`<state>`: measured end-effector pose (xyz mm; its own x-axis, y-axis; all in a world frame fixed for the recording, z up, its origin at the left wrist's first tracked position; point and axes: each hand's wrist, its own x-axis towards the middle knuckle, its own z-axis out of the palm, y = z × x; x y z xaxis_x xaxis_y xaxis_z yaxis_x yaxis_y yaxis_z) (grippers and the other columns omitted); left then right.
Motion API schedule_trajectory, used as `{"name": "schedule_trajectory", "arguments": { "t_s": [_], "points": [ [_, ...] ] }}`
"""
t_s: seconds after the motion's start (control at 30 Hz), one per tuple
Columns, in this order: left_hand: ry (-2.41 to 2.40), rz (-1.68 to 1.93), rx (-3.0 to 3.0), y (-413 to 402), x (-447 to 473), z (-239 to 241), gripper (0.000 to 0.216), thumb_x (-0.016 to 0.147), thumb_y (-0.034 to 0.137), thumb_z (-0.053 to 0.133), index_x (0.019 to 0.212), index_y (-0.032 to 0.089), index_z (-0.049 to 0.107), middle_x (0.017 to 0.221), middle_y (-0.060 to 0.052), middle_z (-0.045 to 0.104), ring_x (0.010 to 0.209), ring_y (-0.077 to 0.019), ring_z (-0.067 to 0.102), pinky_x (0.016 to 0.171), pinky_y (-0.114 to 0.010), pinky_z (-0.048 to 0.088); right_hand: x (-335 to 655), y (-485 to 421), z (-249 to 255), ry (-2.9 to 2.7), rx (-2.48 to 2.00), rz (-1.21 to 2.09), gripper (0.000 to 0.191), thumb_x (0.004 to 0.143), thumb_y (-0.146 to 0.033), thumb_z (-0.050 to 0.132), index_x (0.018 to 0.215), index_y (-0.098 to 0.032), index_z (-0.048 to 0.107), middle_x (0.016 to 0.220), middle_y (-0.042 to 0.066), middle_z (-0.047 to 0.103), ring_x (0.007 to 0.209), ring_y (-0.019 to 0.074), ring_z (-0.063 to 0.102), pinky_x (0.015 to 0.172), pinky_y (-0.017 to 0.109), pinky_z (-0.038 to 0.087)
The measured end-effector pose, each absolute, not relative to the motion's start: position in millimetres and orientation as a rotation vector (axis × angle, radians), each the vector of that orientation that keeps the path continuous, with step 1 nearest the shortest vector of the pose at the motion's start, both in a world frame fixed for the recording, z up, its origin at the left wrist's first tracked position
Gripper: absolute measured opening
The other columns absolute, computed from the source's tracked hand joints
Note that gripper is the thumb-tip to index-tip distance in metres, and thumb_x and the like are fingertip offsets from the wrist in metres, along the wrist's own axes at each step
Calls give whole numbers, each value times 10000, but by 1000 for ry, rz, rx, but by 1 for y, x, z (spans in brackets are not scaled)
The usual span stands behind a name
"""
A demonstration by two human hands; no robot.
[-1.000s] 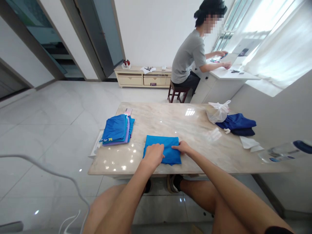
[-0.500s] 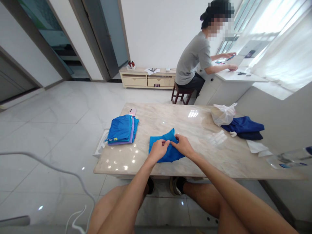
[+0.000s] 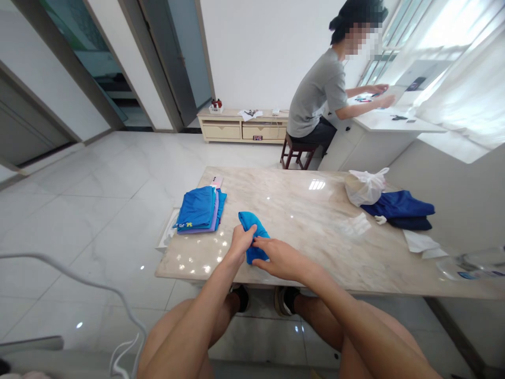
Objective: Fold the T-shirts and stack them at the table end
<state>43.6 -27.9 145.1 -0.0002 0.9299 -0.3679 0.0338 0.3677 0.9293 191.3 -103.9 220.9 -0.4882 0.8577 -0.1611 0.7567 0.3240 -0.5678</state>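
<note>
A bright blue garment (image 3: 252,227), folded narrow, lies near the front edge of the marble table (image 3: 300,210). My left hand (image 3: 241,241) is closed on its left side. My right hand (image 3: 276,257) lies over its lower right part, fingers stretched toward the left hand and touching the cloth. To the left sits a stack of folded blue and purple clothes (image 3: 199,209).
A white plastic bag (image 3: 365,186), a dark blue garment (image 3: 400,208) and white papers (image 3: 420,243) lie at the table's right. A phone (image 3: 216,181) rests behind the stack. A plastic bottle (image 3: 471,263) lies at far right. Another person (image 3: 321,100) sits at a white desk.
The blue garment has been folded from a wide flat rectangle into a narrow bundle. Both hands moved leftward with it, and my view shifted slightly.
</note>
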Motion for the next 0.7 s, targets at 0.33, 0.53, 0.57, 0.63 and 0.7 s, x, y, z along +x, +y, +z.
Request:
{"name": "schedule_trajectory", "arguments": {
  "t_s": [0.33, 0.53, 0.57, 0.63, 0.7],
  "points": [
    [1317, 1051, 861, -34, 17, 195, 236, 760, 320, 853, 796, 176, 669, 739, -21, 739, 662, -178, 686, 667, -313, 611, 213, -97, 239, -2611, -2116, 798, 420, 1079, -448, 636, 1321, -143, 793, 1375, 208, 768, 1260, 360, 755, 998, 382, 596],
    [1230, 1175, 728, -49, -38, 249, 224, 664, 110, 840, 759, 166, 645, 767, -31, 758, 679, -149, 708, 739, -296, 635, 235, -102, 233, -2621, -2007, 836, 457, 1086, -459, 617, 1331, -107, 775, 1386, 265, 741, 1254, 385, 750, 986, 420, 596],
    [1226, 1197, 728, -55, -49, 255, 218, 665, 99, 831, 784, 164, 661, 786, -32, 766, 686, -149, 712, 742, -293, 634, 238, -103, 231, -2626, -1987, 850, 460, 1088, -466, 610, 1325, -108, 774, 1373, 266, 746, 1244, 382, 753, 981, 420, 593],
    [1242, 1235, 730, -65, -69, 261, 219, 671, 92, 817, 835, 162, 690, 815, -33, 780, 691, -152, 717, 730, -291, 627, 244, -105, 225, -2644, -1966, 859, 470, 1093, -472, 594, 1334, -105, 761, 1349, 267, 753, 1231, 375, 757, 972, 412, 586],
    [1287, 1272, 726, -71, -85, 261, 222, 673, 79, 803, 847, 164, 696, 806, -24, 776, 684, -153, 713, 711, -287, 616, 246, -106, 220, -2670, -1970, 831, 477, 1096, -463, 583, 1361, -99, 740, 1336, 269, 755, 1231, 372, 753, 970, 407, 578]
  ]
}}
